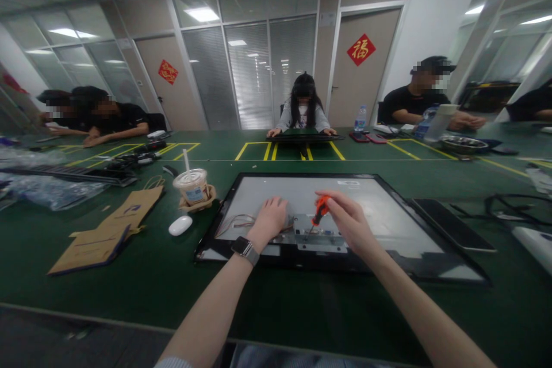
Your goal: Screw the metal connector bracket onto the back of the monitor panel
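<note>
Screwdriver (321,209) gripped in right fingers (339,202), tip at bracket (322,239) toward counter's (107,290) near edge; left fingers (276,203) beside bracket, hold unclear.

Panel (388,201): smooth, softly sheened, with a glossy frame (287,260); bracket (321,247), bare metal; screwdriver (321,210) handle, smooth plastic; bag (135,207), matt paper; cup (192,191), clear plastic; mouse (180,225), smooth glossy plastic; wrapping (60,191), crinkled plastic film; bench (142,293), smooth, faintly sheened.

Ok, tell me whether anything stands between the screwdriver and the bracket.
Nothing visible does: the right hand holds the orange screwdriver with its tip at the metal bracket, though contact is unclear; the left hand lies left of both.
</note>
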Tool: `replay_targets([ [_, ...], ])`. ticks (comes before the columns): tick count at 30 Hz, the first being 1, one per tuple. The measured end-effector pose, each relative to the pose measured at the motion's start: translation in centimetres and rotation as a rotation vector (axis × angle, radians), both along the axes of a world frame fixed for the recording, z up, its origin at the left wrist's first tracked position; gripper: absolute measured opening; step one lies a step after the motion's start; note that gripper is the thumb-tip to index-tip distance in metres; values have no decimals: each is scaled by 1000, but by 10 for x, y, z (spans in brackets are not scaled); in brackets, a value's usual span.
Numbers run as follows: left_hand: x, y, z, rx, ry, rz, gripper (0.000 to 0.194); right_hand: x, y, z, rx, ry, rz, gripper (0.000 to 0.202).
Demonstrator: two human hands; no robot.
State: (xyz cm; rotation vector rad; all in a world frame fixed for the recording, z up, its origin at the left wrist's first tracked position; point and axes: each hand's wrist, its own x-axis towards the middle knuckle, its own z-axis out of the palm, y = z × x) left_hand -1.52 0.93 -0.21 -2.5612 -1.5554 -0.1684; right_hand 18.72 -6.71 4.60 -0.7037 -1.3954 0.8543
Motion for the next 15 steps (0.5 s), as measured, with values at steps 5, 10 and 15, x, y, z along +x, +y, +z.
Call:
replay_targets([
  [5,0,-1,2,-15,16,-18,33,-3,0,0,-49,96,99,28],
  [10,-1,0,1,-14,0,-7,36,-1,1,2,24,-52,-69,28],
  [15,-2,3,-5,5,-8,-19,35,1,1,4,82,-98,-200,26],
])
